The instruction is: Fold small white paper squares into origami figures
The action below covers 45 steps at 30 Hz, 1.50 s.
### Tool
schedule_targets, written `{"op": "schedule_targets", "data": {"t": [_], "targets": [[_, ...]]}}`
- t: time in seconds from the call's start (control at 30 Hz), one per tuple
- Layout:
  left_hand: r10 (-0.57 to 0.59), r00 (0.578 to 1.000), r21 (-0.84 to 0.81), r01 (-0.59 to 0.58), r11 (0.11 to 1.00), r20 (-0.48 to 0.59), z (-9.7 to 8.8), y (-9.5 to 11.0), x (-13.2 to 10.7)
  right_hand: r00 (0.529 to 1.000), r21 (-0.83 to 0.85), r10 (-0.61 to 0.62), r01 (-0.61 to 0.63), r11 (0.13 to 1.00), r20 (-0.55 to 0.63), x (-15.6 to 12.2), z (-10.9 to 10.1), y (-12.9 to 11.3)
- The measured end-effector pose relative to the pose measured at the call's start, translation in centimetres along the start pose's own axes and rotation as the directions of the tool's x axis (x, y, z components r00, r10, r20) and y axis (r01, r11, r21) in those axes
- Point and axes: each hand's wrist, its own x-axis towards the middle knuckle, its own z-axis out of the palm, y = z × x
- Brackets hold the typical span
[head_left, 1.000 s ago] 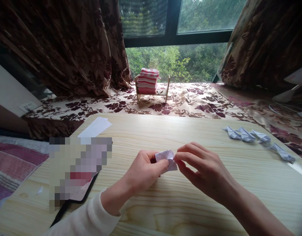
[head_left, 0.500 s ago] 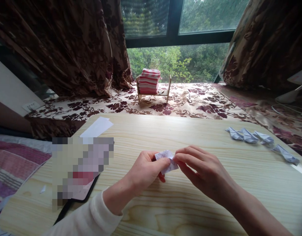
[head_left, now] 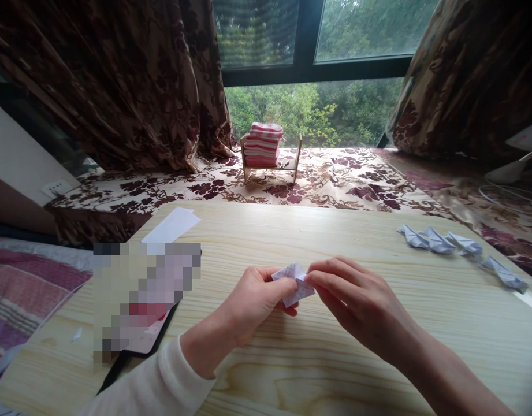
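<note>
A small folded piece of white patterned paper (head_left: 294,282) is held just above the light wooden table (head_left: 291,352), near its middle. My left hand (head_left: 252,300) pinches its left side with thumb and fingers closed. My right hand (head_left: 354,297) pinches its right edge, fingers pressed together. Both hands meet over the paper, which is partly hidden by the fingertips.
Several folded paper shapes (head_left: 456,245) lie in a row at the table's right edge. A white paper slip (head_left: 171,225) rests at the far left beside a blurred flat object (head_left: 140,300). Behind the table stands a small wooden rack with striped cloths (head_left: 263,147).
The paper has been turned and tilted slightly between the fingers. Both hands stay in the same spot over the table.
</note>
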Motion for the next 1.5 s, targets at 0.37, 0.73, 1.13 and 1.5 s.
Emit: {"op": "schedule_targets", "data": {"t": [0.37,0.73,1.13,1.5], "targets": [[-0.005,0.999,-0.109,0.001,0.994,-0.032,0.3,-0.3,0.2,0.999,0.022,0.003,-0.004,1.0,0.035,0.1,0.0,0.2],[-0.023,1.0,-0.154,0.024,0.988,0.01,0.0,-0.4,0.2,0.999,0.036,-0.013,0.011,0.999,0.041,0.0,0.0,0.3],[0.193,0.97,0.176,-0.166,0.97,-0.149,0.5,-0.9,0.0,0.986,0.2,0.166,-0.157,0.967,-0.025,-0.1,0.5,0.4],[0.306,0.948,0.283,-0.271,0.92,-0.085,0.9,-1.2,-0.4,0.95,0.301,0.311,-0.29,0.908,-0.024,0.1,0.6,-0.5]]}}
